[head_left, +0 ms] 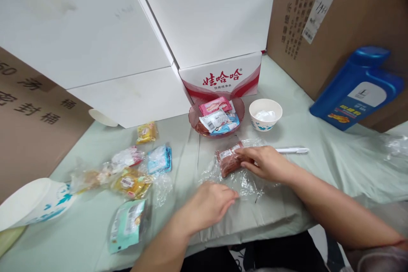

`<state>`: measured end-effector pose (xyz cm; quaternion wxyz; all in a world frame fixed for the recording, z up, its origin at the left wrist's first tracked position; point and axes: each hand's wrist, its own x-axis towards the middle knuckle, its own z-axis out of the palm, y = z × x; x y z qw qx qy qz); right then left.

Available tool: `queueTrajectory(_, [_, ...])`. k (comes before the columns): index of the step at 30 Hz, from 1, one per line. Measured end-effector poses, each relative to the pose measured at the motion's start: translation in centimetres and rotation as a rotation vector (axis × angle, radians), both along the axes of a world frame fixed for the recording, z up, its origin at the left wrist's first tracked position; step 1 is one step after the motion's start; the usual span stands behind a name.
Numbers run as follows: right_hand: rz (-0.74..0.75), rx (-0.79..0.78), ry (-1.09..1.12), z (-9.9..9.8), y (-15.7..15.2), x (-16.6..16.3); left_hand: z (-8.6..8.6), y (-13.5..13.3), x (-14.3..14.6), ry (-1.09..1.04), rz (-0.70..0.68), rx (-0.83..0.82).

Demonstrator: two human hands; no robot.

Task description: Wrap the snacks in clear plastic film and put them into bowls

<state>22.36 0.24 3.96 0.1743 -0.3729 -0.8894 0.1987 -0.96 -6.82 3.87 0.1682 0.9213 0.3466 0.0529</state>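
Observation:
A small brown snack packet (227, 165) with a pale label lies on a sheet of crinkled clear plastic film (247, 182). My right hand (267, 162) has its fingers and thumb on the packet's right end. My left hand (208, 204) is closed at the film's near left edge, its fingertips pinched against the film. Behind the packet stands a pink scalloped glass bowl (195, 120) holding several snack packets, a pink one (215, 105) among them.
A paper bowl (266, 124) with white contents stands right of the glass bowl. A white pen (293, 150) lies behind my right wrist. Several snack packets, including a teal pouch (127, 225), lie left. A blue bottle (357, 89) and cartons (219, 78) border the table.

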Motion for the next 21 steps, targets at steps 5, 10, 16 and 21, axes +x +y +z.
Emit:
queueTrajectory(5, [0.061,0.145,0.017,-2.5,0.8,-1.0,-0.6,0.6,0.4,-0.096,0.073,0.196])
queueTrajectory(10, [0.061,0.056,-0.074,-3.4,1.4,-1.2,-1.5,2.3,-0.4,-0.112,0.561,0.299])
queueTrajectory(16, [0.092,-0.048,0.038,-1.8,1.2,-0.6,-1.8,2.6,-0.7,0.120,0.830,0.364])
queueTrajectory(21, [-0.194,-0.078,0.206,-1.0,1.5,0.4,-1.0,2.5,-0.9,0.172,0.766,0.157])
